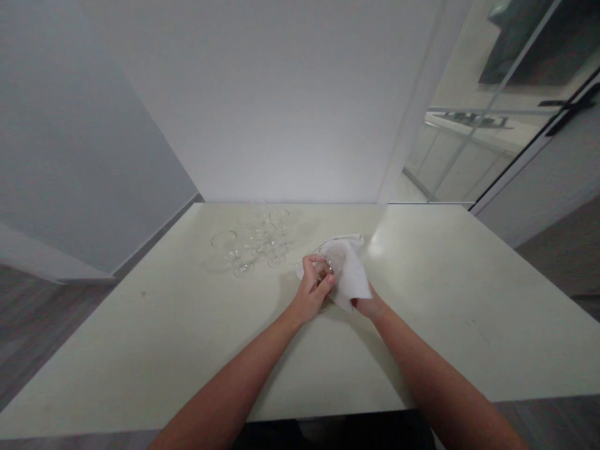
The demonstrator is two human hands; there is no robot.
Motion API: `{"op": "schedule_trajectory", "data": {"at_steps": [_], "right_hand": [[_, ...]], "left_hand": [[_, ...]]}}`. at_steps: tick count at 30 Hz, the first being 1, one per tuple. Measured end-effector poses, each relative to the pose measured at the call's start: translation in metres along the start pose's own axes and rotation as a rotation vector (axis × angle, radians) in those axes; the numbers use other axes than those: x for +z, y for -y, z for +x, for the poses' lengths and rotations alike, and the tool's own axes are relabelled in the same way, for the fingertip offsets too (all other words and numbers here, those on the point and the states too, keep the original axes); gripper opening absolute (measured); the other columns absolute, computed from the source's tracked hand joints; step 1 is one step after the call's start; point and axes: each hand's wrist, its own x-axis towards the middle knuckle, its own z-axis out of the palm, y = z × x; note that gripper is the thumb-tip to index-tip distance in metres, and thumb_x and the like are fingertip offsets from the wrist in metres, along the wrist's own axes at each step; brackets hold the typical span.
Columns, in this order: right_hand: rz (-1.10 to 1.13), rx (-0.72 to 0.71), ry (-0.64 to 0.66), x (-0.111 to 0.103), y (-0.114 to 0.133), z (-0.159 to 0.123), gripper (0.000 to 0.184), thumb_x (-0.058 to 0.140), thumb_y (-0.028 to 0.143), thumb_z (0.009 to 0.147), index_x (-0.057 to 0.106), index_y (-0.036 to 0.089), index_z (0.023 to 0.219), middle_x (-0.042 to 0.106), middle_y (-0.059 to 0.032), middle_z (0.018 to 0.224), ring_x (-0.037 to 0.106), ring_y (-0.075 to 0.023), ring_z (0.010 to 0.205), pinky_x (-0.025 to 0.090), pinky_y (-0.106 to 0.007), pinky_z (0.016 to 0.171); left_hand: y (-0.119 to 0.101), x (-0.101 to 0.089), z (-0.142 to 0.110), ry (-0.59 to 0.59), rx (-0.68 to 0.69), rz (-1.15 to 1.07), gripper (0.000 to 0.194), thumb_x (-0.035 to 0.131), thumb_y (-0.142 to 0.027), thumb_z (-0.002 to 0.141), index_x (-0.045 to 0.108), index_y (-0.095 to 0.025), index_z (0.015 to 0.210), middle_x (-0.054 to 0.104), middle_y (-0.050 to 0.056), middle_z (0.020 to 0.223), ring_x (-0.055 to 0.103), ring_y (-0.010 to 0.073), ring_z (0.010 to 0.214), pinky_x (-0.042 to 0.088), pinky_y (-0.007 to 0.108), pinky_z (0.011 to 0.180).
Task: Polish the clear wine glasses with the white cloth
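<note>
Close together above the middle of the table, my two hands work at a clear glass. My left hand has its fingers curled around the glass, near its stem or base. A white cloth lies around the far side and the right of the glass. My right hand is mostly beneath this cloth and grips it from below, its fingertips hidden. Left of my hands, several clear stemmed glasses stand in a group, with one wide-bowled stemmed glass slightly apart at their left.
The pale table reaches to a white wall at the back. A grey wall rises beyond its left side. At the right are a glazed panel and a door with a black handle.
</note>
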Motion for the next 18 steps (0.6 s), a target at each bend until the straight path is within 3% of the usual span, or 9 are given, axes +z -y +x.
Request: {"op": "schedule_trajectory", "data": {"at_steps": [2, 4, 7, 10, 14, 18], "right_hand": [[-0.006, -0.006, -0.082, -0.001, -0.012, -0.006, 0.064, 0.085, 0.036, 0.056, 0.061, 0.021, 0.114, 0.071, -0.0059, 0.106, 0.067, -0.0198, 0.092, 0.056, -0.031, 0.081], [0.006, 0.002, -0.251, -0.003, -0.02, -0.009, 0.056, 0.086, 0.032, 0.056, 0.062, 0.021, 0.106, 0.072, -0.0031, 0.098, 0.067, -0.0157, 0.083, 0.055, -0.026, 0.075], [0.105, 0.008, -0.442, -0.002, -0.019, -0.005, 0.044, 0.084, 0.033, 0.061, 0.061, 0.021, 0.097, 0.071, 0.0, 0.088, 0.065, -0.0126, 0.072, 0.054, -0.024, 0.067], [0.215, -0.006, -0.52, -0.001, -0.009, 0.001, 0.041, 0.081, 0.035, 0.064, 0.06, 0.021, 0.096, 0.069, 0.0009, 0.085, 0.064, -0.0124, 0.07, 0.053, -0.024, 0.064], [0.25, 0.027, -0.549, -0.005, -0.003, 0.002, 0.037, 0.078, 0.042, 0.068, 0.058, 0.02, 0.09, 0.063, 0.0046, 0.072, 0.058, -0.011, 0.06, 0.05, -0.023, 0.057], [0.203, 0.022, -0.485, -0.006, -0.006, 0.0, 0.041, 0.073, 0.055, 0.069, 0.058, 0.02, 0.085, 0.062, 0.0039, 0.069, 0.057, -0.0119, 0.057, 0.048, -0.024, 0.056]], "left_hand": [[0.0, 0.002, -0.001, 0.03, 0.073, 0.129, 0.043, 0.041, -0.06, 0.093, 0.036, -0.022, 0.113, 0.054, 0.002, 0.093, 0.053, 0.015, 0.078, 0.045, 0.027, 0.07], [0.0, 0.003, -0.001, 0.069, 0.155, 0.313, 0.041, 0.034, -0.055, 0.097, 0.041, -0.02, 0.118, 0.055, 0.009, 0.109, 0.053, 0.0209, 0.098, 0.044, 0.036, 0.087], [-0.001, 0.002, 0.0, 0.115, 0.241, 0.623, 0.038, 0.034, -0.043, 0.099, 0.05, -0.019, 0.124, 0.052, 0.012, 0.121, 0.047, 0.0255, 0.115, 0.037, 0.042, 0.1], [-0.001, 0.0, 0.001, 0.032, 0.311, 0.808, 0.036, 0.042, -0.036, 0.097, 0.054, -0.02, 0.127, 0.052, 0.011, 0.12, 0.047, 0.0253, 0.113, 0.037, 0.042, 0.099], [0.001, -0.003, -0.002, -0.099, 0.389, 0.731, 0.031, 0.046, -0.032, 0.096, 0.054, -0.02, 0.124, 0.054, 0.011, 0.117, 0.049, 0.0232, 0.112, 0.038, 0.04, 0.098], [0.005, -0.003, -0.004, -0.05, 0.365, 0.569, 0.032, 0.046, -0.033, 0.096, 0.05, -0.018, 0.124, 0.056, 0.012, 0.114, 0.052, 0.0216, 0.106, 0.041, 0.038, 0.094]]}}
